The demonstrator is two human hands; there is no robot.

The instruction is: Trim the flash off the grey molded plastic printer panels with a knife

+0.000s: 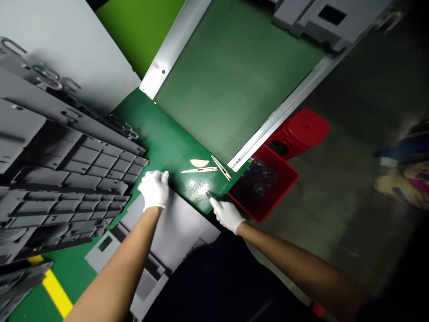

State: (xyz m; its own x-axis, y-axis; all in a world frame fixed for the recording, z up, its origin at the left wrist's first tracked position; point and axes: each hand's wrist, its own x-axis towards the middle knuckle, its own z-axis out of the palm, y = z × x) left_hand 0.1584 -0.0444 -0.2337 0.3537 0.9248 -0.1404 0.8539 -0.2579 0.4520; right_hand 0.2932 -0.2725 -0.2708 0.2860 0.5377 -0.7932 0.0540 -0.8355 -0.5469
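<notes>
My left hand (154,190), in a white glove, is closed at the upper edge of a grey plastic panel (181,223) that lies slantwise in front of my body. My gloved right hand (228,215) is to the right of the panel, closed round what looks like a small knife (208,195); only its dark tip shows past the fingers. On the green tabletop (167,138) beyond the hands lie a slim pale cutter (199,170), a second cutter (221,167) and a cream half-moon piece (199,163). Small dark shavings (197,190) are scattered nearer to me.
Grey ribbed panels (67,179) stand stacked on the left. A green conveyor belt (234,80) with metal rails carries a grey part (321,22) at its far end. Below right are a red bin (284,190) of scraps and a red stool (306,127). Part of another person (409,179) shows at the right.
</notes>
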